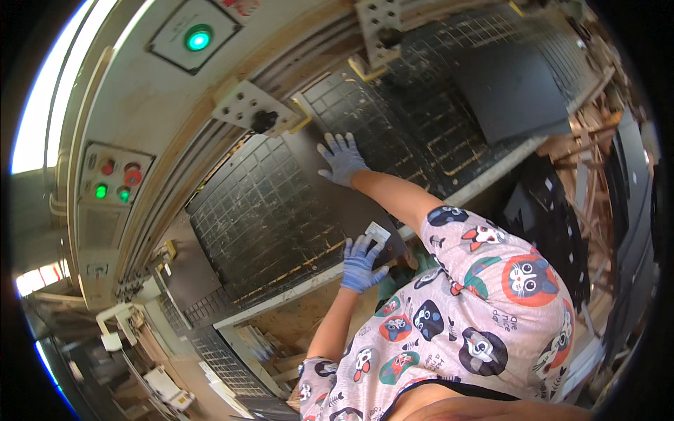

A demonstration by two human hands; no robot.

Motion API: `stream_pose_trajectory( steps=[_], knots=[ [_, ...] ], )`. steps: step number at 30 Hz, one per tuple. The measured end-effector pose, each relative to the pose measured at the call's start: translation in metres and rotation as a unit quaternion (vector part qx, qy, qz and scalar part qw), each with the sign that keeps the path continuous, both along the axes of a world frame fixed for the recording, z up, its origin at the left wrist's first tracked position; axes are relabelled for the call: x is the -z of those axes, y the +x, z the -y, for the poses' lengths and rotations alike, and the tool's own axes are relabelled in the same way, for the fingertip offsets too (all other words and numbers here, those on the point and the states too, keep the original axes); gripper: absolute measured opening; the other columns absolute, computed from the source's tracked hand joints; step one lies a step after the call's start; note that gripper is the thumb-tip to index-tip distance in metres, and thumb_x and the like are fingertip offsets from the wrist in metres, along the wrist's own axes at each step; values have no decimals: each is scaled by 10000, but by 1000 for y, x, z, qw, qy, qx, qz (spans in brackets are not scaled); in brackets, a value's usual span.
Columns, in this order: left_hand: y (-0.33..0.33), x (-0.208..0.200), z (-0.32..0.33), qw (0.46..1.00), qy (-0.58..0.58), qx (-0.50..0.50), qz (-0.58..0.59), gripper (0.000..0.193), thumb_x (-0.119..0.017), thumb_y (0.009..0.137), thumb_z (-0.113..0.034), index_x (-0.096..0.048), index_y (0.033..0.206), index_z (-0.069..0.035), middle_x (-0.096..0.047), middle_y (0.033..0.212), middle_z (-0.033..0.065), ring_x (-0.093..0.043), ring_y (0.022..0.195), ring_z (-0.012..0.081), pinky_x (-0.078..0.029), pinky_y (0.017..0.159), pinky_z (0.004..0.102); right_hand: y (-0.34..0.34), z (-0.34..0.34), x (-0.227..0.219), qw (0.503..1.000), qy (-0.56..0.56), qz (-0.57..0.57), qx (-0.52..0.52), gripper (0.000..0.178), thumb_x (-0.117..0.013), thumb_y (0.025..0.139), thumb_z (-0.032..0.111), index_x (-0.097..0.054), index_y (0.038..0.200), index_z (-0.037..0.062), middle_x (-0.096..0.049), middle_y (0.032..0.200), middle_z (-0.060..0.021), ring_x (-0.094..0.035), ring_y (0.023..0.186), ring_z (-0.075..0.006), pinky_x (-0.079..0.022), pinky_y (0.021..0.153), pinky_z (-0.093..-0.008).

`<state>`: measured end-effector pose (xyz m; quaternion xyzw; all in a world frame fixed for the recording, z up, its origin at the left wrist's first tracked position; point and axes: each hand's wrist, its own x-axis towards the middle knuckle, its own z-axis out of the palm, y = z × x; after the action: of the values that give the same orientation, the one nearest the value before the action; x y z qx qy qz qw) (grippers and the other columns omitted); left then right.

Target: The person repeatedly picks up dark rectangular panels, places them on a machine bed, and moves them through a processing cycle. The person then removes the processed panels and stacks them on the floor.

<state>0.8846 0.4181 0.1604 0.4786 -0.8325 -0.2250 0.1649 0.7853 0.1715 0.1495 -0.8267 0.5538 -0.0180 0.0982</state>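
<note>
A dark, smooth strip-shaped board (330, 189) lies across the gridded black machine bed. My right hand (342, 161), in a pale blue glove, lies on the board's far part with its fingers spread. Closer to me, my left hand (361, 266), in a blue striped glove, is at the board's near end with fingers stretched and thumb apart. A small white printed label (378, 232) sits at the left fingertips, over the board's near end. Whether the left fingers press on the label cannot be made out. Neither hand is closed around anything.
Perforated metal brackets (254, 109) stand along the machine's rail. A control panel with red and green buttons (114, 172) and a lit green button (199, 38) are at left. Another dark panel (516, 88) lies at the far right, beside scrap wood (590, 161).
</note>
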Motion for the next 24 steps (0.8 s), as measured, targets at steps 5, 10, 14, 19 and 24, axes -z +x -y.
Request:
stream_pose_trajectory(
  steps=[5,10,14,19,24],
  knots=[
    [45,-99,106,940,-277,-181,-80,588,-687,706,-318,-497,1237,-154,-392,1334,141,-391,1201,348,-301,1004,480,1,1,-8,1000,18,9,-2,703,-406,858,561,-265,1418,158,-146,1488,-153,-143,1361,-361,-51,1084,-534],
    [70,-252,228,855,-456,-206,-136,547,-707,712,-191,-506,1213,-102,-514,1208,138,-503,1100,299,-410,948,399,-3,4,-1,1000,-1,17,18,712,-442,819,605,-355,1371,164,-193,1469,-152,-175,1354,-335,-63,1086,-526],
    [76,-316,296,877,-337,-286,-188,459,-709,718,-264,-580,1141,-140,-584,1099,68,-582,972,211,-481,818,338,-2,1,-14,998,39,38,34,692,-515,791,591,-413,1323,160,-241,1439,-162,-210,1337,-329,-76,1090,-519],
    [84,-330,346,891,-284,-331,-123,367,-720,699,-300,-643,1033,-171,-626,965,37,-607,852,215,-484,754,346,-3,-2,-21,994,58,75,54,654,-573,768,564,-463,1267,156,-320,1382,-158,-256,1310,-327,-98,1097,-497],
    [58,-336,347,875,-273,-358,-178,309,-675,733,-163,-625,1029,-87,-643,943,81,-604,830,160,-469,746,287,-10,5,-11,993,18,95,63,636,-586,754,571,-493,1226,155,-353,1352,-148,-282,1291,-326,-119,1089,-492]
  ],
)
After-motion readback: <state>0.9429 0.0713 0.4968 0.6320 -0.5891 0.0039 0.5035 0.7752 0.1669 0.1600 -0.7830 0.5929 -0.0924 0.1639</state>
